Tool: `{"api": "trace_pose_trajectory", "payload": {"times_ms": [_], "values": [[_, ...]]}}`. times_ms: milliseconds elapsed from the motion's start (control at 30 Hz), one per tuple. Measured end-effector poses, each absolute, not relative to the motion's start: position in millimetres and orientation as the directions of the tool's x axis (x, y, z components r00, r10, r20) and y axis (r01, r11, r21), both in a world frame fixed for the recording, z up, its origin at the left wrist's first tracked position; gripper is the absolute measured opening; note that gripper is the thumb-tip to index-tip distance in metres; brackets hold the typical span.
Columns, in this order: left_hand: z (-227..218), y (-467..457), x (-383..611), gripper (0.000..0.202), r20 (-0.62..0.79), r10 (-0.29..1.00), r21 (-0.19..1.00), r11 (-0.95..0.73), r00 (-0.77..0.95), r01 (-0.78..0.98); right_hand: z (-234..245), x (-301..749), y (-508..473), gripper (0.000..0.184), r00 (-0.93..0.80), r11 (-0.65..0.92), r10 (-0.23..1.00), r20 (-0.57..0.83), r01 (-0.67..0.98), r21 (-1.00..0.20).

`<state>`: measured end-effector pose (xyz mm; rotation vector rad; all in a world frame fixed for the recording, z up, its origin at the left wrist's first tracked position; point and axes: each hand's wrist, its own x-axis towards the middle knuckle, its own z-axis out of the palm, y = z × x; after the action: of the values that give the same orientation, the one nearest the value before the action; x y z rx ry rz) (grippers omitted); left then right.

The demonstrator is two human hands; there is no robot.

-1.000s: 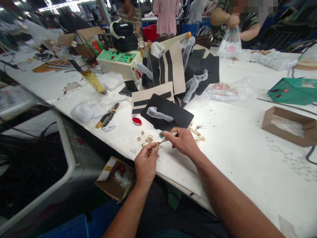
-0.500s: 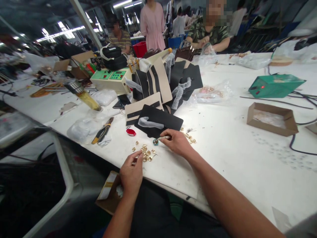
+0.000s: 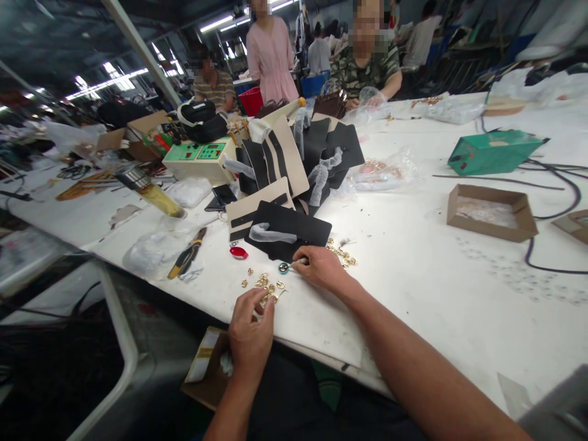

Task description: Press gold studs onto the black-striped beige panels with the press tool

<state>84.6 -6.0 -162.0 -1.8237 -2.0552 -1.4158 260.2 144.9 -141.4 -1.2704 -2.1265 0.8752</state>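
Note:
My left hand (image 3: 250, 331) rests at the near edge of the white table (image 3: 413, 263), fingers pinched on a small gold ring from the pile of gold rings (image 3: 264, 285). My right hand (image 3: 321, 267) is closed around a thin white-handled tool (image 3: 294, 264) whose tip dips into a small teal pot (image 3: 283, 267). A second scatter of gold hardware (image 3: 342, 254) lies just beyond my right hand. A black leather panel (image 3: 289, 229) with a foam-wrapped strip lies behind both hands.
A red oval piece (image 3: 239, 252) and pliers (image 3: 186, 260) lie left. Behind stand stacked black and beige panels (image 3: 294, 156), a green-topped machine (image 3: 199, 159), a green box (image 3: 491, 150) and an open cardboard tray (image 3: 491, 211). Other people work at the far side.
My left hand has drawn back toward the table edge, off the tool tip and onto the gold rings. My right hand has lowered the tool to the teal pot. The view has tilted up.

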Motion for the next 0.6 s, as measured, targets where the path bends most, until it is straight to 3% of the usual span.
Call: {"api": "trace_pose_trajectory", "payload": {"times_ms": [167,333,467,600], "values": [[-161,1,117,0.016,0.533,0.836,0.555,-0.225,-0.134,0.801,-133,262,146,0.007,-0.381,0.27,0.919,0.103,0.417,-0.868],[-166,36,161,0.023,0.322,0.946,0.505,-0.209,0.041,0.837,-119,270,150,0.018,-0.376,0.031,0.926,0.023,0.016,-0.999],[-163,71,197,0.026,0.176,0.984,0.403,-0.098,0.029,0.91,-108,288,157,0.027,-0.33,-0.104,0.944,0.004,-0.31,-0.945],[-161,94,215,0.023,0.141,0.99,0.398,-0.06,0.003,0.916,-105,304,167,0.029,-0.266,-0.136,0.964,-0.006,-0.472,-0.871]]}}
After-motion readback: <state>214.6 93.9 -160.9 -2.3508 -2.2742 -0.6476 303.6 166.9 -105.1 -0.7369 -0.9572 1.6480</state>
